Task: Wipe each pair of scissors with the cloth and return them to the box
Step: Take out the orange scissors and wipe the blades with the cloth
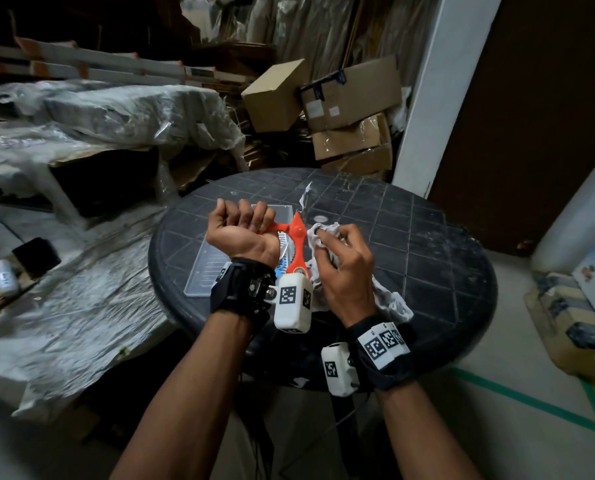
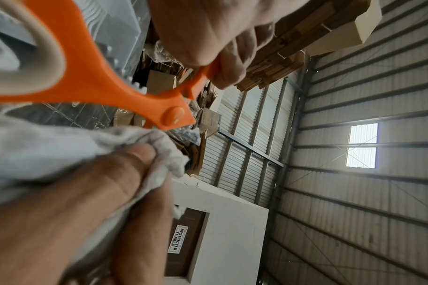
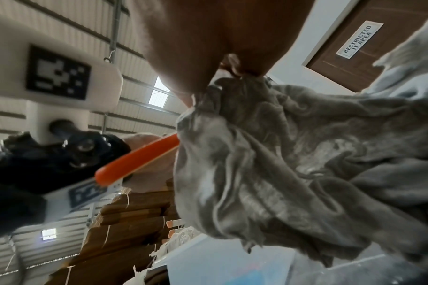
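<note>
Orange plastic-handled scissors (image 1: 296, 237) are held above the round black table (image 1: 427, 237), over the clear plastic box (image 1: 206, 268), so both hands can work freely. The left hand (image 1: 242, 230) grips one handle loop to steady them. The right hand (image 1: 341, 261) bunches the grey cloth (image 1: 320, 233) around the blades, apparently mid-wipe.

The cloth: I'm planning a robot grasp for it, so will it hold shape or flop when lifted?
Probably floppy: the cloth bunches in the right hand, and its loose end droops. Likely light, since fingers pinch it easily. It seems to drape over the scissors.
</note>
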Demonstrator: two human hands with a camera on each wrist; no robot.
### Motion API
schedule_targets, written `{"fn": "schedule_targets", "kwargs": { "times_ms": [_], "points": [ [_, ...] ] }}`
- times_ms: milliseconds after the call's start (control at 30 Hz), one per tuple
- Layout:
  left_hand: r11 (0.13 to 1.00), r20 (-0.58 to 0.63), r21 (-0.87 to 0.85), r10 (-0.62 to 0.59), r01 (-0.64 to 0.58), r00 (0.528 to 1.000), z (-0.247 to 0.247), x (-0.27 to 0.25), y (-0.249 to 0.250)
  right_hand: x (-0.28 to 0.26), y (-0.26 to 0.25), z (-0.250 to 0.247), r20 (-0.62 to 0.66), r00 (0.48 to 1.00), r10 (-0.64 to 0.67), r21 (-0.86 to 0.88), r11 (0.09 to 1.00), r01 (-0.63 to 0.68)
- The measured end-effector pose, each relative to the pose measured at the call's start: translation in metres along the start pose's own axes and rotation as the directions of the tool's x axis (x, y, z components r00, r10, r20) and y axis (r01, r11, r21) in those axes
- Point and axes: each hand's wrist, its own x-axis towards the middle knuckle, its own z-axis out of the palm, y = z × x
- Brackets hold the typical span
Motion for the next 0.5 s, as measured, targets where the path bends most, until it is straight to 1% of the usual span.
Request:
{"fn": "schedule_targets", "kwargs": {
  "times_ms": [167, 333, 400, 500],
  "points": [
    [1.000, 0.008, -0.009, -0.016, 0.016, 1.000, 0.003, -0.010, 0.003, -0.001, -0.002, -0.006, -0.004, 1.000, -0.013, -0.017, 1.000, 0.013],
    [1.000, -0.011, 0.000, -0.003, 0.003, 1.000, 0.002, -0.015, 0.004, 0.001, -0.003, -0.011, -0.048, 0.996, 0.076, -0.019, 0.997, -0.077],
    [1.000, -0.021, -0.012, -0.004, 0.004, 1.000, 0.000, -0.014, 0.006, 0.003, -0.005, -0.012, -0.036, 0.996, 0.079, 0.001, 0.997, -0.079],
    [1.000, -0.024, -0.009, -0.011, 0.011, 1.000, 0.000, -0.013, 0.007, 0.006, -0.008, -0.015, -0.067, 0.994, 0.083, 0.051, 0.996, -0.080]
  ]
}}
